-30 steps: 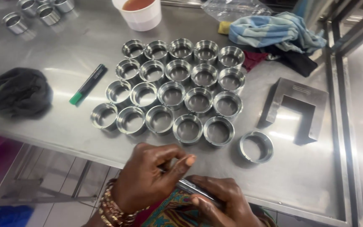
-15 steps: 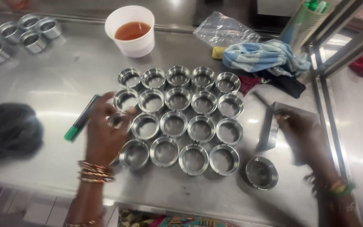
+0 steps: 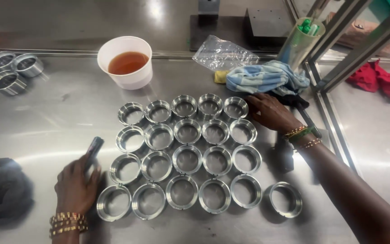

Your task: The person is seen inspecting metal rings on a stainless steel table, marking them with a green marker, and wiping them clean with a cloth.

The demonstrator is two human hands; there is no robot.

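since the earlier frame both hands have spread apart: the left hand now lies at lower left, its grip closed around a slim dark marker pen whose long axis points up-right, just beside the left edge of the grid of shiny round metal rings. the right hand rests fingers apart, holding nothing, at the grid's upper right corner, near a blue striped cloth. a white cup of brown liquid stands on the steel tabletop above; a lone ring sits at lower right.
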